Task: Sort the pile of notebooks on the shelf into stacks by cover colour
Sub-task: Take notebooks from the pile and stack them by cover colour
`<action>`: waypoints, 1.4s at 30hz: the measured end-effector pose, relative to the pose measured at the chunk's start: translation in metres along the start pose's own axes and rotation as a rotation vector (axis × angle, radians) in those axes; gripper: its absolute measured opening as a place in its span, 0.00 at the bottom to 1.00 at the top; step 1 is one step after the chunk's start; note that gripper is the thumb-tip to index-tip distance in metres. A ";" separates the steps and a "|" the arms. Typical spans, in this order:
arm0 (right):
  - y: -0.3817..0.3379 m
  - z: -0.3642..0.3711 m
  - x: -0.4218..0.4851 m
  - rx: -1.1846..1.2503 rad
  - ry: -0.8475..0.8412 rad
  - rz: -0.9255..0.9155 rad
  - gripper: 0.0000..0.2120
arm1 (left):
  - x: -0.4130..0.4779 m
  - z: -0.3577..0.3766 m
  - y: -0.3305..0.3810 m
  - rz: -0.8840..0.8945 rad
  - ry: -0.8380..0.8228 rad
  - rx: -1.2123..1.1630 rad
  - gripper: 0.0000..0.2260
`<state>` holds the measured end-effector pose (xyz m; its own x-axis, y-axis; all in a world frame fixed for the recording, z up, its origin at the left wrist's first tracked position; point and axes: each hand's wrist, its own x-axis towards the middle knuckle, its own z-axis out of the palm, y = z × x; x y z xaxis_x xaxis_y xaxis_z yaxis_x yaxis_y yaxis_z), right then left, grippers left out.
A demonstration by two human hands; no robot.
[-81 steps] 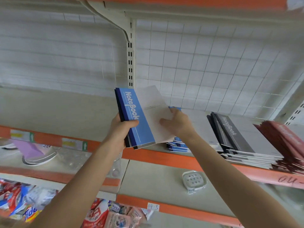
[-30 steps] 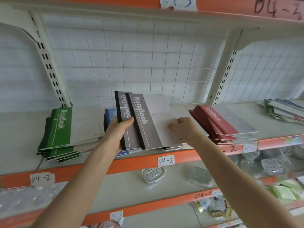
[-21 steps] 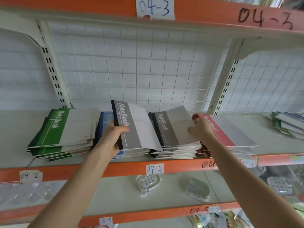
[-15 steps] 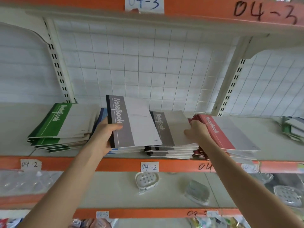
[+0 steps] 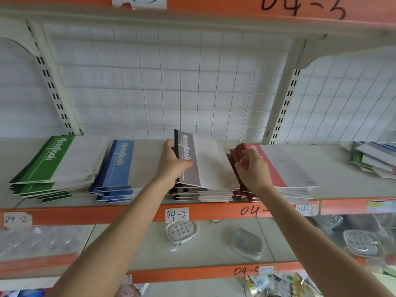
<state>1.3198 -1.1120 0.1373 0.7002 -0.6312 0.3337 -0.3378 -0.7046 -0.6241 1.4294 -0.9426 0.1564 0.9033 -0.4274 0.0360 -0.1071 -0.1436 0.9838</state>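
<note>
Along the orange-edged shelf (image 5: 334, 174), four colour stacks side by side: green stack (image 5: 55, 166) at left, then blue stack (image 5: 120, 166), grey stack (image 5: 201, 195) and red stack (image 5: 285, 166), each fanned rather than squared. Far right, well apart from these, a mixed pile (image 5: 372, 159) not yet sorted.

Over the grey stack, a grey notebook (image 5: 199, 161), tilted, spine side raised, near right corner down on or close to the copies below. Gripped at the spine by the left hand (image 5: 171, 166): thumb across the cover, other fingers (image 5: 168, 144) round the spine edge, clamped on the notebook. Right hand (image 5: 254, 170) just beside the notebook's right edge, in front of the red spines, fingers (image 5: 244, 161) loosely curled and holding nothing; contact with the red covers impossible to tell.

Probable step: laying the grey notebook onto its own stack.

Risks from here. Released at this tilt, could skate forward over the slick covers and off the shelf's front lip, dragging the stepped upper copies along. Set too far right, would overlap the red stack, with almost no gap between the two. Could also catch the red spines with the right wrist on pulling back, pushing that fan further out of line.
</note>
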 end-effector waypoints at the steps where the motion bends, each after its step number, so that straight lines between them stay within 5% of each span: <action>1: 0.001 -0.002 -0.002 -0.001 0.006 0.007 0.16 | 0.004 0.004 -0.004 0.020 0.005 0.090 0.25; 3: 0.002 -0.004 -0.004 -0.003 0.006 0.008 0.16 | 0.010 0.007 -0.010 0.092 0.029 0.341 0.30; 7: 0.004 -0.009 -0.004 -0.026 0.000 0.005 0.16 | -0.002 0.013 -0.010 0.388 0.052 1.026 0.23; 12: 0.004 -0.008 -0.010 -0.087 0.000 -0.008 0.14 | -0.026 0.045 -0.021 0.435 -0.290 1.239 0.24; 14: 0.004 -0.009 -0.015 -0.097 0.019 -0.026 0.13 | -0.029 0.052 -0.031 0.427 -0.311 1.297 0.24; 27: 0.040 -0.059 -0.056 -0.342 0.025 0.102 0.18 | -0.023 0.079 -0.027 0.619 -0.213 1.124 0.21; 31: 0.077 -0.084 -0.066 -0.416 0.010 0.203 0.21 | -0.035 0.123 -0.012 0.760 -0.233 1.017 0.25; 42: 0.231 -0.195 -0.071 -0.473 -0.030 0.343 0.20 | -0.074 0.300 0.021 0.783 -0.276 1.026 0.32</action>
<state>1.0694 -1.2925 0.1072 0.5168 -0.8439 0.1439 -0.7875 -0.5345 -0.3068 1.2356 -1.1815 0.1214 0.3585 -0.8554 0.3738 -0.9335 -0.3319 0.1357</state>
